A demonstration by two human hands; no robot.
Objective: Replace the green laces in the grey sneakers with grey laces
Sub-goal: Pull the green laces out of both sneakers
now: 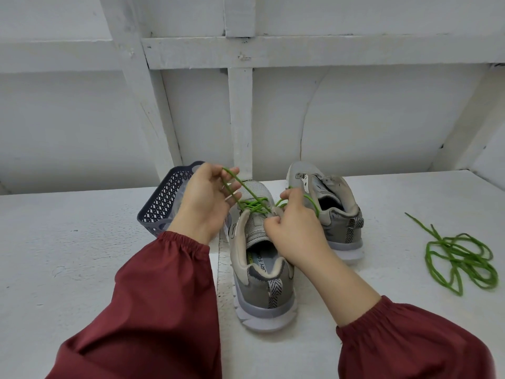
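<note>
White tabletop (68, 242) carries two grey sneakers (heels toward the person): the near sneaker (262, 291) is threaded with a green lace (254, 205), and the far sneaker (341, 214) stands beside it. The left hand (207, 198) grips raised lace strands in curled fingers; the right hand (295, 225) pinches the lace beside the tongue. A loose green lace (461, 255) lies well right, a basket (169, 198) behind the left hand.

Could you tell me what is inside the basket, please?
The basket shows only its latticed wall; that wall and the left hand hide its inside.
</note>
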